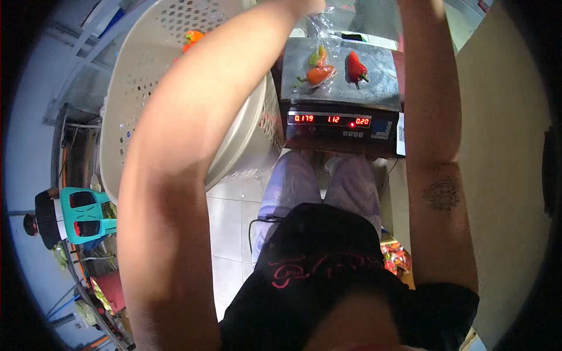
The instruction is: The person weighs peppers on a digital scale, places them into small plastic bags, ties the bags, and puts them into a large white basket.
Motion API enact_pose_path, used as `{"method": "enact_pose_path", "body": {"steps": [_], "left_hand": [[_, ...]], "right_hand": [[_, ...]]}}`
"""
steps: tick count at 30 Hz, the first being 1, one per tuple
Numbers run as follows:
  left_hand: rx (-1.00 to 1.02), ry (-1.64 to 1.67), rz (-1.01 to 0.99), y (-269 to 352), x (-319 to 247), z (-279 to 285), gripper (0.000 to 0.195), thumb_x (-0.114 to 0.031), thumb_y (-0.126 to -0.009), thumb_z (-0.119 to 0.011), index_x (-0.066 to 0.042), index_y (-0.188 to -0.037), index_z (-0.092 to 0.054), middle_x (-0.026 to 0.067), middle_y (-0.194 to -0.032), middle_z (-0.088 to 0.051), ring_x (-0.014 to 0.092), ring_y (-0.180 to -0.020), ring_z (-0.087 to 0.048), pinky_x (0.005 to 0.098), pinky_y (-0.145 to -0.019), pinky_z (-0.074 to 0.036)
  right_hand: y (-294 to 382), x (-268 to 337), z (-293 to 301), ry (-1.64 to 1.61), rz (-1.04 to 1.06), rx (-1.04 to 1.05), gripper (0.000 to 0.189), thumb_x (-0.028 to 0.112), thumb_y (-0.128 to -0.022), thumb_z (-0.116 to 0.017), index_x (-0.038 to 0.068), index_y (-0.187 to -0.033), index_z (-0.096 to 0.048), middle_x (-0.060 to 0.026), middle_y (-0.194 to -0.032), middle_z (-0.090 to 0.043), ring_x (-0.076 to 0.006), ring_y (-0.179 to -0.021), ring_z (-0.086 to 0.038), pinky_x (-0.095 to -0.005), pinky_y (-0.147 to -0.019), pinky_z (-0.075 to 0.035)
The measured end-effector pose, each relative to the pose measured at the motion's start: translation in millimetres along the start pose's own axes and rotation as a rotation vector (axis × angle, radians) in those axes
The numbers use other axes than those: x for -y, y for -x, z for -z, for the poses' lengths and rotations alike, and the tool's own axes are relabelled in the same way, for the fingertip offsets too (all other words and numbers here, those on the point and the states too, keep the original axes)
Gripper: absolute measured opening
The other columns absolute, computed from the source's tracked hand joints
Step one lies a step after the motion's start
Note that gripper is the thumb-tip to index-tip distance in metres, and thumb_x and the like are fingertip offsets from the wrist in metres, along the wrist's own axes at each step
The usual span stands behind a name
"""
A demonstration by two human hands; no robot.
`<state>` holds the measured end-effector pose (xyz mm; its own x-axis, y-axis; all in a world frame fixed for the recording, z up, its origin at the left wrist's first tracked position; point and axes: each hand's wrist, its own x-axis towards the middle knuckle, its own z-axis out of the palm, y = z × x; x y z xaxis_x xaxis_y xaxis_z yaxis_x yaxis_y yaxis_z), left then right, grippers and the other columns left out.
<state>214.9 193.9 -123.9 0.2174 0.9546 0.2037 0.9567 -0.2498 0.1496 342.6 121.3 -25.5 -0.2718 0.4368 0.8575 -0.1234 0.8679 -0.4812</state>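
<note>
My left hand (pixel 313 7) is cut off by the top edge, with only its heel and wrist showing; the fingers are hidden. Just beside it, a clear plastic bag (pixel 322 26) stretches down onto the metal pan (pixel 377 90) of a digital scale. An orange pepper (pixel 319 75) and a green-and-orange pepper (pixel 317 57) lie in or under the thin plastic. To their right, a red pepper (pixel 356 68) rests directly on the pan. Red digits glow on the scale's display (pixel 329 119). My right hand is beyond the top edge; only its forearm shows.
A large perforated plastic basket (pixel 115 109) stands left of the scale, holding orange peppers (pixel 193 37) partly hidden by my left arm. Packed red peppers (pixel 395 259) are low on the right. A teal plastic stool (pixel 83 215) is at far left. A pale wall or panel runs along the right.
</note>
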Motion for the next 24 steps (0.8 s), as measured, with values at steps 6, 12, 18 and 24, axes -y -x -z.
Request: {"method": "enact_pose_path", "body": {"steps": [6, 12, 18, 24], "left_hand": [[0.392, -0.105, -0.067, -17, 8, -28, 0.026, -0.015, -0.075, -0.046, 0.003, -0.081, -0.065, 0.0196, -0.080, -0.064, 0.026, -0.063, -0.064, 0.0378, -0.057, -0.051], [0.324, 0.323, 0.368, 3, -13, 9, 0.050, -0.037, -0.090, -0.035, 0.006, -0.101, -0.057, 0.0226, -0.096, -0.060, 0.034, -0.068, -0.063, 0.0439, -0.051, -0.053], [0.534, 0.216, 0.303, -13, -6, 10, 0.054, -0.045, -0.092, -0.031, 0.000, -0.114, -0.052, 0.0192, -0.123, -0.045, 0.030, -0.091, -0.059, 0.0386, -0.060, -0.052], [0.336, 0.073, 0.394, -74, 87, -44, 0.066, -0.056, -0.087, -0.033, -0.007, -0.132, -0.034, 0.0188, -0.135, -0.034, 0.040, -0.120, -0.038, 0.0569, -0.082, -0.044]], "right_hand": [[-17, -48, -6, 0.184, -0.085, 0.109, 0.044, 0.031, -0.075, -0.069, -0.006, -0.097, -0.061, -0.0089, -0.082, -0.063, -0.0144, -0.075, -0.057, -0.0260, -0.069, -0.046], [151, -219, 80, 0.718, -0.626, 0.392, 0.018, 0.019, -0.079, -0.063, 0.005, -0.091, -0.065, -0.0078, -0.078, -0.065, -0.0164, -0.075, -0.061, -0.0291, -0.068, -0.049], [245, -203, 56, 1.044, -0.904, 0.637, 0.055, 0.044, -0.065, -0.069, 0.004, -0.104, -0.061, -0.0175, -0.092, -0.064, -0.0326, -0.084, -0.062, -0.0401, -0.077, -0.047], [213, -190, 52, 0.803, -1.111, 0.532, 0.051, 0.039, -0.061, -0.069, 0.003, -0.096, -0.063, -0.0147, -0.086, -0.064, -0.0237, -0.076, -0.063, -0.0340, -0.068, -0.049]]}}
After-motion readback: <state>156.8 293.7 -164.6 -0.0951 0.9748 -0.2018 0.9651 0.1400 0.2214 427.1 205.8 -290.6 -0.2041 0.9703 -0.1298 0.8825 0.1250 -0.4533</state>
